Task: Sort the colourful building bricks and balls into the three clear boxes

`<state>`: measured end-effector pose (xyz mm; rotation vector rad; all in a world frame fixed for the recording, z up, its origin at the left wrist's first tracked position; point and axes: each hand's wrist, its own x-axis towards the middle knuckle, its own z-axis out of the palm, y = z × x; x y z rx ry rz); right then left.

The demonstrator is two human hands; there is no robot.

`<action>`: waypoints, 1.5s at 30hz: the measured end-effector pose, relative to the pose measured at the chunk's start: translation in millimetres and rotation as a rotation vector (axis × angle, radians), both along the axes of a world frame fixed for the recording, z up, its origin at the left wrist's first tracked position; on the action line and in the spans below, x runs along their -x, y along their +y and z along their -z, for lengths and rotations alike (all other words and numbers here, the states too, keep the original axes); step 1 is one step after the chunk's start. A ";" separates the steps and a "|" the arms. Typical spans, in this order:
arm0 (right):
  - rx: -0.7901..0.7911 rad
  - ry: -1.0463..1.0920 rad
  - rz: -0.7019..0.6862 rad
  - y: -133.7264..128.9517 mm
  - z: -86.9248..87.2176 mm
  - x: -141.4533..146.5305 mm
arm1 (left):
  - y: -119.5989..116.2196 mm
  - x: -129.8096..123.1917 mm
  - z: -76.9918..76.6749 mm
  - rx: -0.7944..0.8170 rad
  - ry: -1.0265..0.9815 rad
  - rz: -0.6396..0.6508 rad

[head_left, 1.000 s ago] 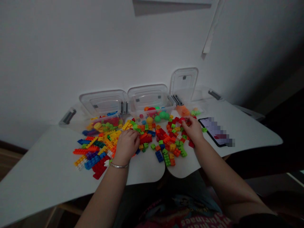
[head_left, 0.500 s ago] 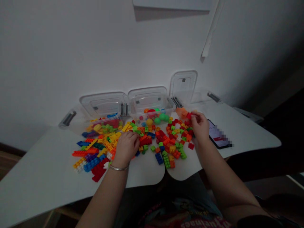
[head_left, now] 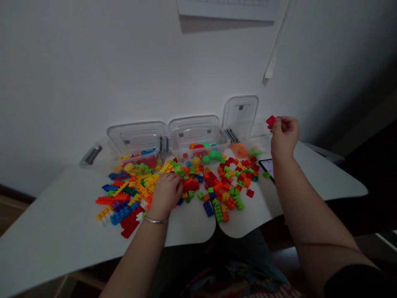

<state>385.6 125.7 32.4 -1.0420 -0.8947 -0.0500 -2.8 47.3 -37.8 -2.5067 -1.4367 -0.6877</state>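
Raised at the right, my right hand pinches a small red block between thumb and fingers, above the right end of the clear boxes. My left hand rests on the block pile, fingers curled beside red blocks; what its fingertips hold, if anything, is hidden. Long yellow, blue, red and orange blocks spread left of that hand. Smaller mixed blocks lie to its right. Coloured balls show in the middle clear box. Orange pieces are in the right box.
Clear lids stand upright against the wall behind the boxes. A phone lies at the right, partly covered by my right forearm, with a green block on its edge. Two white tabletops meet at a narrow gap.
My right hand has risen up and to the right with the red block, uncovering the blocks and part of the right box. My left hand has hardly moved.
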 end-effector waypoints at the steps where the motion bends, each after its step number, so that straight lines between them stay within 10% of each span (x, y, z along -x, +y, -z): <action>1: 0.031 -0.023 0.016 5.7 2.5 -2.9 | 0.3 0.2 0.5 -0.002 -0.002 0.000; 20: 0.614 -0.501 0.182 11.0 27.2 -2.6 | 0.6 0.3 0.9 -0.003 -0.010 0.021; 31: 0.362 -0.476 0.127 -9.3 30.3 2.1 | 0.4 0.3 0.2 0.020 -0.005 0.013; 45: 0.600 -0.500 -0.033 -94.4 107.3 49.6 | -0.5 -0.5 -0.9 0.018 0.015 0.009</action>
